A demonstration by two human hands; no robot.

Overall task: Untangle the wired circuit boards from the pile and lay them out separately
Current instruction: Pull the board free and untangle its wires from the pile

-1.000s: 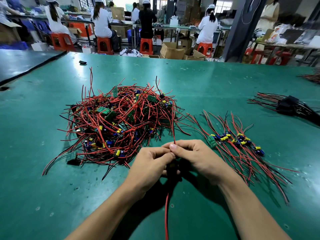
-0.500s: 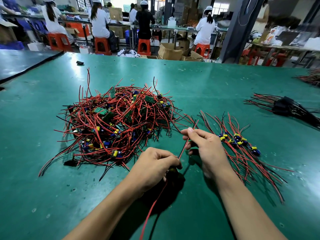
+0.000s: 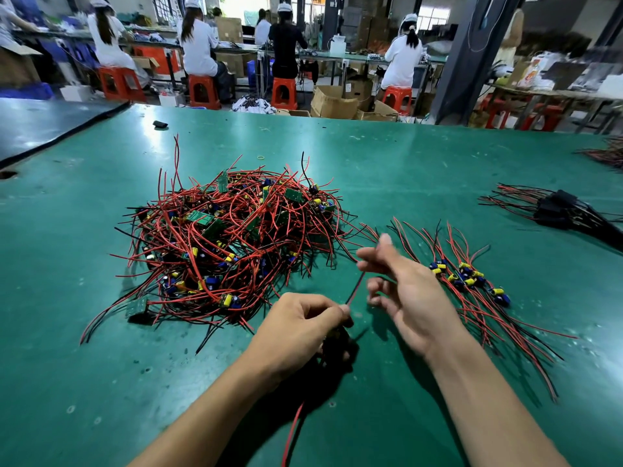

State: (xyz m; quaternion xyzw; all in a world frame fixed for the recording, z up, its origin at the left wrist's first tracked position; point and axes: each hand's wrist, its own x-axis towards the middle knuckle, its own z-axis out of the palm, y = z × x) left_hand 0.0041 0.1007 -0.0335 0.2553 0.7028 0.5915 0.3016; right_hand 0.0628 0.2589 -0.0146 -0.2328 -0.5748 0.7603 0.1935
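Pinched between thumb and forefinger of the left hand, a thin red insulated wire rose toward the right hand — blurred, fingers spread, gripping nothing. A tangled pile of red-wired green circuit boards lay beyond the left hand on the green table mat; separated wired boards lay fanned at right.

1. Table: smooth green mat with a faint sheen and pale scuffs.
2. Pile: wires in smooth red and black plastic; glossy green boards.
3. Beyond the pile: matt brown cardboard boxes and orange plastic stools.
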